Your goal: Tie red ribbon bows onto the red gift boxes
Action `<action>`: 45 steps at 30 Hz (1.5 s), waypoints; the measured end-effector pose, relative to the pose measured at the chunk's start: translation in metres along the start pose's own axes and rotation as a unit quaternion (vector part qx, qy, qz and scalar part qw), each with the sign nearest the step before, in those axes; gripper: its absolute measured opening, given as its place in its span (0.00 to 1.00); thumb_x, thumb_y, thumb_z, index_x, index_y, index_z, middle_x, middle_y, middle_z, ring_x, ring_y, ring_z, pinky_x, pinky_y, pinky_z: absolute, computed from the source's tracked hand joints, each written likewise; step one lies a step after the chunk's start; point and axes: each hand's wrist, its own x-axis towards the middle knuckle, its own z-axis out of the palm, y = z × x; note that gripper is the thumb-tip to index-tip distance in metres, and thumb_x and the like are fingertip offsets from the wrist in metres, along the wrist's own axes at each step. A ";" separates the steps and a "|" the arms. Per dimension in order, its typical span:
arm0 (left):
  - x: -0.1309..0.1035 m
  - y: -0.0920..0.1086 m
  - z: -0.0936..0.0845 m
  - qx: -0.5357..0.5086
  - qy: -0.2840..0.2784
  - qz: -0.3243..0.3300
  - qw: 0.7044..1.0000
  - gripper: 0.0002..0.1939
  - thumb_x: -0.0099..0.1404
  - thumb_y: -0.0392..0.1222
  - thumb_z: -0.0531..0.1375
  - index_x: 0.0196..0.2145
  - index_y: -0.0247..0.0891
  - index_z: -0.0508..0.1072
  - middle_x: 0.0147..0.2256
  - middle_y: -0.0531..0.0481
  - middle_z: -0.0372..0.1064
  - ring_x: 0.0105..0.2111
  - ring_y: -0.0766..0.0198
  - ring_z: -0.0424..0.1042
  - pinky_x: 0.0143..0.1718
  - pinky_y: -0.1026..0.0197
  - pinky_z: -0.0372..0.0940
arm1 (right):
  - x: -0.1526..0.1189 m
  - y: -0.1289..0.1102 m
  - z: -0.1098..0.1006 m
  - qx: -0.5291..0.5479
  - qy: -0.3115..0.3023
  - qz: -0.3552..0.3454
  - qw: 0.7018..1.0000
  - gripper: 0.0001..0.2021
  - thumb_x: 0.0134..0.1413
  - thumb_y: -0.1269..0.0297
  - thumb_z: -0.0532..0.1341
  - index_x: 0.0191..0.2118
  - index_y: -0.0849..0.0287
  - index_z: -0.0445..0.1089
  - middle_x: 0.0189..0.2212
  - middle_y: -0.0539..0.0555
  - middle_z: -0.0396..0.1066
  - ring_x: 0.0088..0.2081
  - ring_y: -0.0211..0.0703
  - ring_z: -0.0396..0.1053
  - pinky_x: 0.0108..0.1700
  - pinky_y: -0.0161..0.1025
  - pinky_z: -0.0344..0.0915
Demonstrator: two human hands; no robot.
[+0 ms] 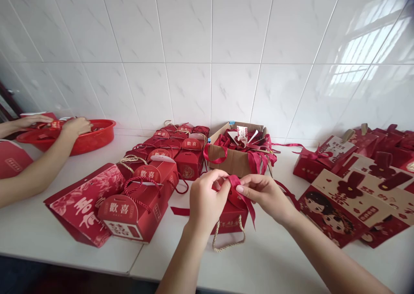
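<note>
A small red gift box [230, 219] with a beige rope handle [229, 247] hanging at its front stands on the white table in front of me. Above its top, my left hand [210, 197] pinches a dark red ribbon [235, 182] from the left side. My right hand [263, 194] holds the same ribbon between thumb and fingers from the right. One ribbon end hangs down beneath the right fingers, and another strip lies out to the left of the box. The fingers partly hide the ribbon's middle.
A cardboard box [226, 159] of ribbons stands behind. Rows of red gift boxes [139, 218] fill the left; flat-sided bags [336, 207] stand right. Another person's hands [76, 127] reach into a red basin [97, 140] at far left.
</note>
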 end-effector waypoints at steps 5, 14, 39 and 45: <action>0.003 -0.001 -0.003 0.033 -0.007 0.001 0.999 0.04 0.58 0.38 0.59 0.27 0.40 0.73 0.27 0.53 0.73 0.26 0.65 0.68 0.29 0.63 0.61 | 0.008 0.010 0.004 -0.013 0.004 0.016 1.000 0.20 0.46 0.51 0.67 0.41 0.59 0.73 0.20 0.46 0.64 0.22 0.33 0.56 0.24 0.33 0.54; 0.002 -0.006 -0.005 0.020 -0.009 -0.052 0.998 0.06 0.58 0.44 0.60 0.28 0.40 0.73 0.28 0.52 0.74 0.26 0.64 0.68 0.30 0.62 0.62 | 0.010 0.014 0.016 -0.039 0.060 -0.018 0.997 0.16 0.44 0.49 0.68 0.31 0.58 0.75 0.33 0.55 0.73 0.34 0.45 0.69 0.37 0.41 0.67; 0.002 -0.035 -0.026 -0.062 -0.218 -0.206 0.952 0.25 0.58 0.58 0.57 0.18 0.39 0.53 0.19 0.59 0.45 0.22 0.69 0.49 0.24 0.65 0.45 | -0.001 0.025 0.014 0.067 0.011 0.004 0.998 0.13 0.54 0.53 0.63 0.32 0.58 0.63 0.30 0.52 0.71 0.33 0.41 0.70 0.37 0.38 0.68; 0.000 -0.039 -0.024 -0.153 -0.213 -0.242 0.934 0.22 0.52 0.56 0.64 0.23 0.38 0.58 0.23 0.59 0.52 0.26 0.68 0.54 0.28 0.66 0.49 | 0.000 0.028 0.012 0.051 0.007 -0.008 0.999 0.12 0.55 0.55 0.62 0.32 0.58 0.64 0.30 0.52 0.71 0.32 0.38 0.68 0.35 0.36 0.67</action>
